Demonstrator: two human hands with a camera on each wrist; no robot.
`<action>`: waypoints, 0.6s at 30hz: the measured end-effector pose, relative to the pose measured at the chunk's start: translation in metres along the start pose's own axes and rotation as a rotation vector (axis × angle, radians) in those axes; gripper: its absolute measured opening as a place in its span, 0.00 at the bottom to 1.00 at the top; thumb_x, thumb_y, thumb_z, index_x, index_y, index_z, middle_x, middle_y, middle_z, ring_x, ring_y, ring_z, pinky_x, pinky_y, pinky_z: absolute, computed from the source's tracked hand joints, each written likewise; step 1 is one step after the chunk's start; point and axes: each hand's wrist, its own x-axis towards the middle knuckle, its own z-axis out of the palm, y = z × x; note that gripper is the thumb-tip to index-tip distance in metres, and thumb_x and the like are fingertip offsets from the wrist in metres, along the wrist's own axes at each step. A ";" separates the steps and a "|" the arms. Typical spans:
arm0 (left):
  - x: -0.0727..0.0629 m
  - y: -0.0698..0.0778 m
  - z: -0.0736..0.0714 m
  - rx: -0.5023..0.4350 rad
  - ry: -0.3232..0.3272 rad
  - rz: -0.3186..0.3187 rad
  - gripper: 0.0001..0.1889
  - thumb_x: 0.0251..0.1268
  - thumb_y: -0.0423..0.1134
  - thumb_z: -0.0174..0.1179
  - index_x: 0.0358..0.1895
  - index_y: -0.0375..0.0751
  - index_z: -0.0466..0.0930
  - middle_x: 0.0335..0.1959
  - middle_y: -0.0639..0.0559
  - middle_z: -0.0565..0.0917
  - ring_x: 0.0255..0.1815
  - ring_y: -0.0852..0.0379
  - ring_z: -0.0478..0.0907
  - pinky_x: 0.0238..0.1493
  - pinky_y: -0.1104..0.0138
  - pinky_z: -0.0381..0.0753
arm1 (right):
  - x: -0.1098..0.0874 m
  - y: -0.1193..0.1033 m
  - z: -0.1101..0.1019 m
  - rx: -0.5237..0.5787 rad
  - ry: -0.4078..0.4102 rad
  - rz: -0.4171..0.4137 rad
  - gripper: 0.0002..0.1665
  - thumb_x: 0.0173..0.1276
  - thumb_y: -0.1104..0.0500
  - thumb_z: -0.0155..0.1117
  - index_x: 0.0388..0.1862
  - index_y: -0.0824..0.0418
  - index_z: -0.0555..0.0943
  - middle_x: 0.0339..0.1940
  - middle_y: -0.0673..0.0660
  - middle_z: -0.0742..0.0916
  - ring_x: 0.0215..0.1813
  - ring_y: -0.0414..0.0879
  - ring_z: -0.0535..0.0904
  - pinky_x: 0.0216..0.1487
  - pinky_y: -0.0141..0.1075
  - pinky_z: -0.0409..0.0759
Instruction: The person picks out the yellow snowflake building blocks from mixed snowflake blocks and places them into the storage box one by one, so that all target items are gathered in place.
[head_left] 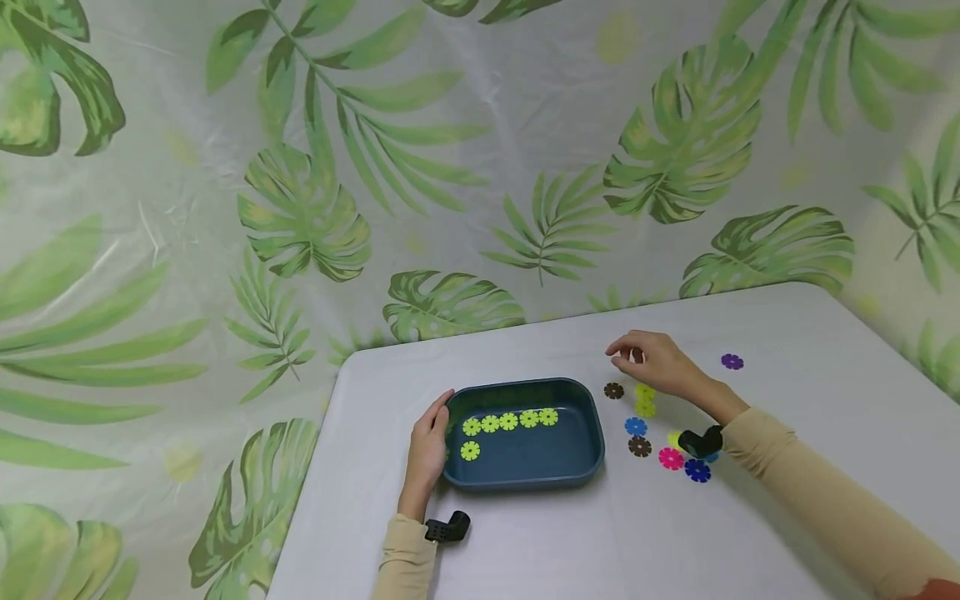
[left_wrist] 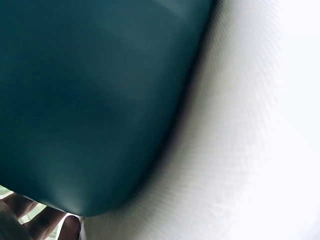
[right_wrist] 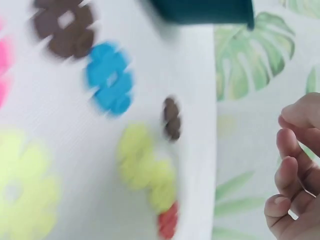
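Note:
A dark blue rectangular tray (head_left: pixel 525 482) stands on the table, holding several yellow-green flower-shaped discs (head_left: pixel 509 422). Five lie in a row along the back; one more (head_left: pixel 469 451) lies below the row's left end. My left hand (head_left: pixel 428 450) grips the tray's left side. In the left wrist view its fingers (left_wrist: pixel 46 222) show past the tray's wall (left_wrist: pixel 100 100). Right of the tray, my right hand (head_left: pixel 654 360) hovers above the table with loosely bent fingers, and nothing shows between them. Near it lie a brown disc (head_left: pixel 613 391) and yellow-green discs (head_left: pixel 645 400).
Closer to the front right lie a light blue disc (head_left: pixel 636 427), another brown disc (head_left: pixel 640 447), a pink disc (head_left: pixel 671 459) and a dark blue disc (head_left: pixel 697 471). A purple disc (head_left: pixel 732 362) lies farther right. In the right wrist view a red disc (right_wrist: pixel 168 221) touches a yellow-green one.

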 end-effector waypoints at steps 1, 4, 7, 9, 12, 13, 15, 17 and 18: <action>0.000 0.000 0.000 0.000 0.000 -0.004 0.22 0.84 0.47 0.43 0.72 0.49 0.73 0.73 0.52 0.72 0.77 0.48 0.62 0.76 0.46 0.58 | -0.004 0.005 -0.001 0.000 -0.001 0.013 0.07 0.69 0.64 0.68 0.45 0.61 0.88 0.30 0.48 0.82 0.31 0.43 0.72 0.29 0.33 0.73; 0.000 0.000 0.001 0.002 0.004 -0.006 0.21 0.84 0.47 0.44 0.72 0.50 0.73 0.73 0.52 0.72 0.76 0.48 0.62 0.75 0.46 0.58 | -0.015 0.018 -0.005 0.009 -0.013 0.049 0.08 0.68 0.64 0.68 0.45 0.64 0.87 0.30 0.49 0.81 0.29 0.43 0.72 0.26 0.33 0.72; -0.001 0.001 0.001 0.004 0.008 -0.010 0.21 0.84 0.46 0.44 0.72 0.52 0.74 0.72 0.52 0.72 0.76 0.48 0.62 0.75 0.46 0.59 | -0.027 0.028 -0.009 0.012 -0.037 0.076 0.10 0.67 0.65 0.68 0.46 0.65 0.87 0.30 0.49 0.81 0.29 0.44 0.72 0.26 0.33 0.72; -0.001 0.001 0.001 0.003 0.007 -0.011 0.21 0.84 0.46 0.44 0.72 0.51 0.74 0.72 0.52 0.72 0.76 0.48 0.62 0.76 0.46 0.59 | -0.033 0.035 -0.011 0.002 -0.063 0.091 0.12 0.66 0.66 0.69 0.48 0.65 0.87 0.31 0.50 0.81 0.31 0.45 0.72 0.28 0.33 0.73; -0.002 0.001 0.001 0.004 0.005 -0.016 0.21 0.84 0.46 0.43 0.72 0.50 0.73 0.73 0.52 0.72 0.77 0.48 0.62 0.76 0.46 0.58 | -0.042 0.043 -0.012 -0.019 -0.122 0.117 0.17 0.63 0.68 0.69 0.51 0.63 0.87 0.34 0.52 0.81 0.34 0.46 0.71 0.32 0.35 0.74; -0.002 0.002 0.001 0.004 0.004 -0.017 0.21 0.84 0.46 0.43 0.72 0.50 0.73 0.73 0.52 0.72 0.77 0.48 0.62 0.76 0.45 0.58 | -0.044 0.045 -0.012 -0.026 -0.143 0.125 0.18 0.63 0.68 0.69 0.53 0.63 0.87 0.35 0.53 0.80 0.34 0.47 0.71 0.33 0.35 0.74; -0.002 0.002 0.001 0.005 0.005 -0.016 0.21 0.84 0.47 0.43 0.72 0.50 0.73 0.73 0.52 0.72 0.77 0.47 0.62 0.75 0.45 0.58 | -0.048 0.049 -0.012 -0.034 -0.180 0.134 0.21 0.62 0.68 0.69 0.55 0.61 0.86 0.37 0.54 0.80 0.35 0.47 0.71 0.35 0.37 0.74; -0.002 0.002 0.001 0.006 0.005 -0.011 0.21 0.84 0.47 0.43 0.72 0.50 0.73 0.72 0.51 0.72 0.77 0.47 0.62 0.75 0.45 0.58 | -0.050 0.051 -0.011 -0.039 -0.203 0.147 0.23 0.61 0.68 0.68 0.57 0.60 0.86 0.38 0.55 0.79 0.36 0.47 0.71 0.36 0.38 0.74; -0.002 0.002 0.001 0.006 0.005 -0.009 0.21 0.84 0.47 0.43 0.72 0.50 0.73 0.72 0.51 0.72 0.76 0.47 0.62 0.75 0.45 0.58 | -0.050 0.053 -0.011 -0.044 -0.210 0.146 0.23 0.61 0.68 0.68 0.57 0.60 0.85 0.38 0.55 0.79 0.36 0.47 0.70 0.37 0.39 0.74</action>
